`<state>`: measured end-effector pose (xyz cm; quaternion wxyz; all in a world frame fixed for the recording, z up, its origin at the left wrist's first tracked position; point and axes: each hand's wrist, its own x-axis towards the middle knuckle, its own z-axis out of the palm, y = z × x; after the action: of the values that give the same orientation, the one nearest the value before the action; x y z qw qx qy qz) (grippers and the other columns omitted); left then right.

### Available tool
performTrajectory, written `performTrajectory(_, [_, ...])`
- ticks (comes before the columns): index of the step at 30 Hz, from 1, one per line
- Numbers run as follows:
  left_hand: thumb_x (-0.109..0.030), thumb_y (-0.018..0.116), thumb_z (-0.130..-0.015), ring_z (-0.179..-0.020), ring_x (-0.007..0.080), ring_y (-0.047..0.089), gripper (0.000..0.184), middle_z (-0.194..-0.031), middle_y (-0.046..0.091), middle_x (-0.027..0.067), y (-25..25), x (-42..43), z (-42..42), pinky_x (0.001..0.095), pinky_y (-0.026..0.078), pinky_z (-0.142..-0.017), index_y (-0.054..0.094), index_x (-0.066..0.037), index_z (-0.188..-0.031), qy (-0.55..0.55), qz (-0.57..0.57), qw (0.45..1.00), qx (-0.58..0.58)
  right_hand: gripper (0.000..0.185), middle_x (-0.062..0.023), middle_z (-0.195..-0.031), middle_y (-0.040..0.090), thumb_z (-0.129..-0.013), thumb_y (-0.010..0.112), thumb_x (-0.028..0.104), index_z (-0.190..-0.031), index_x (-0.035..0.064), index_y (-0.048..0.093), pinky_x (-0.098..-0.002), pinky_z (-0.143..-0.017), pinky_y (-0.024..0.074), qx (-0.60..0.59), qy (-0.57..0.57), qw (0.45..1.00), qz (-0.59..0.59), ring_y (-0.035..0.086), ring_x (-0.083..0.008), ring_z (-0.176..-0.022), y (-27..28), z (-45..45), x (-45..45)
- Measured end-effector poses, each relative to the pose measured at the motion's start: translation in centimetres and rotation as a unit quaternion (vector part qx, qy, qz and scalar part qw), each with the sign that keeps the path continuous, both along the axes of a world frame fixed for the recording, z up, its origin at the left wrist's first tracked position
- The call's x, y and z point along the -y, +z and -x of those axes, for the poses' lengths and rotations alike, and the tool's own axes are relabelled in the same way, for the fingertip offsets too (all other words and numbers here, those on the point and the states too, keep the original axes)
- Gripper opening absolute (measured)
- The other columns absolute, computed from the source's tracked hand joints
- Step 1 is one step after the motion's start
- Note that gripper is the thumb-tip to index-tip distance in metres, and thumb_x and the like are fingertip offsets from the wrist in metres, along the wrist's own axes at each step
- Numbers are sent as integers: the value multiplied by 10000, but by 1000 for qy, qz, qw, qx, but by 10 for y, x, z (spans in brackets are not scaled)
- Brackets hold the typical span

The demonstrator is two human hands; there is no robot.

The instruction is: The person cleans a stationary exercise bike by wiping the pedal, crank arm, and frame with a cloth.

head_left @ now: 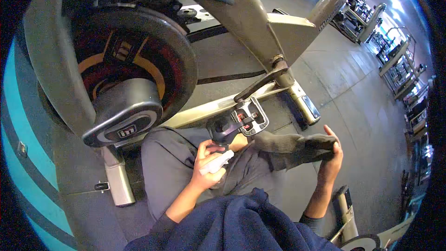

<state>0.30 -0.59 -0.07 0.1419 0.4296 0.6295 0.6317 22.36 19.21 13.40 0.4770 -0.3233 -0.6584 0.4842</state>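
My left hand point(206, 169) is closed around a small white object point(216, 162), perhaps a spray head; the grip hides most of it. Its fingertips are just below the black toe cage point(224, 128) of an exercise bike's pedal point(251, 117), and I cannot tell whether they touch. A foot in a dark grey sock point(283, 149) points to the right across my folded legs. At its toe end, my right hand point(331, 158) rests with fingers stretched out, palm side against the sock. The pedal hangs from its crank point(260, 83) just above the ankle.
The bike's flywheel point(134, 60) and pale frame point(246, 14) stand close in front and to the left. A rear foot bar point(304, 104) sits beyond the pedal. Dark rubber floor point(367, 125) extends right, with gym machines point(404, 60) along the far side.
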Motion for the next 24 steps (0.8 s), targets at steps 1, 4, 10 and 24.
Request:
performTrajectory(1, [-23,615,-561,-1045,237,553,326,-1054,592,89,2,1,2,374,417,-956,679,-40,-880,2,10,999,-45,565,-105,-936,626,-918,354,378,-1240,-61,504,-291,-813,467,-46,24,998,21,599,-174,-856,2,-8,-5])
performTrajectory(4, [-13,608,-577,-973,227,583,319,-1009,592,96,11,2,-3,350,470,-874,665,-9,-891,21,16,998,-63,513,-117,-941,624,-940,327,306,-1256,-70,475,-295,-796,485,-126,69,987,77,607,-177,-869,10,-14,-1])
performTrajectory(10, [5,595,-600,-814,230,620,312,-921,609,118,12,17,-11,324,507,-746,649,11,-908,30,18,998,-54,361,-96,-937,613,-960,354,170,-1198,-62,495,-281,-777,498,-155,80,976,132,613,-158,-850,11,-16,3])
performTrajectory(24, [-63,607,-620,-1148,324,518,363,-1269,481,211,103,6,-13,395,447,-917,649,-33,-979,-148,-56,978,-135,145,-99,-723,603,-759,713,159,-800,40,640,-334,-554,473,134,125,925,-333,601,-263,-611,55,78,49])
